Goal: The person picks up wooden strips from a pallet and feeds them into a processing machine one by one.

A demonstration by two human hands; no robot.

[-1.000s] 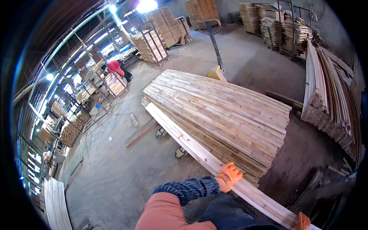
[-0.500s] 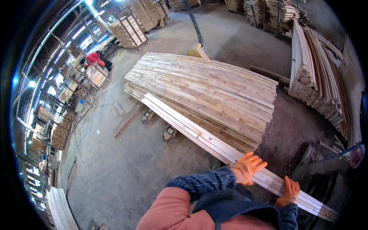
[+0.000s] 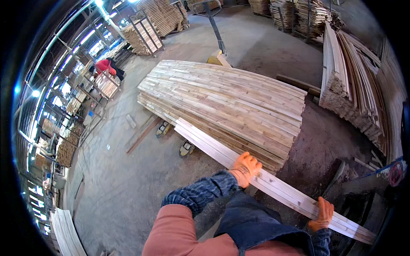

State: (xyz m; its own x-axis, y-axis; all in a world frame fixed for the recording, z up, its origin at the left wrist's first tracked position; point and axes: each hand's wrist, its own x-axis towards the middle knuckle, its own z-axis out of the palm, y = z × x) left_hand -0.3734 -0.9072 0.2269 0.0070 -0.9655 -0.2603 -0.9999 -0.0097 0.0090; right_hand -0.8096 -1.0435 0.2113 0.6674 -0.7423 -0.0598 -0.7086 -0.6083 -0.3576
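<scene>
A few long pale wooden strips [image 3: 218, 149] lie side by side in front of me, running from the near edge of a wide stack of boards [image 3: 222, 102] down to the lower right. My left hand [image 3: 246, 169], in an orange glove, is closed around the strips near the stack's right corner. Farther right, my orange-gloved right hand [image 3: 322, 213] grips the same strips from their near side, its thumb on top. The right fingers are partly hidden underneath.
Tall bundles of slats [image 3: 352, 94] stand at the right. A blue-edged machine part [image 3: 384, 170] is beside my right hand. Pallet-truck handle [image 3: 215, 30] rises behind the stack. A person in red [image 3: 106, 66] bends over wood at the far left. Loose timber [image 3: 145, 134] lies on the floor.
My left hand has moved left along the strips and closed on them; its fingers were spread before. The strips' far end has shifted right and nearer. The right hand has hardly moved.
</scene>
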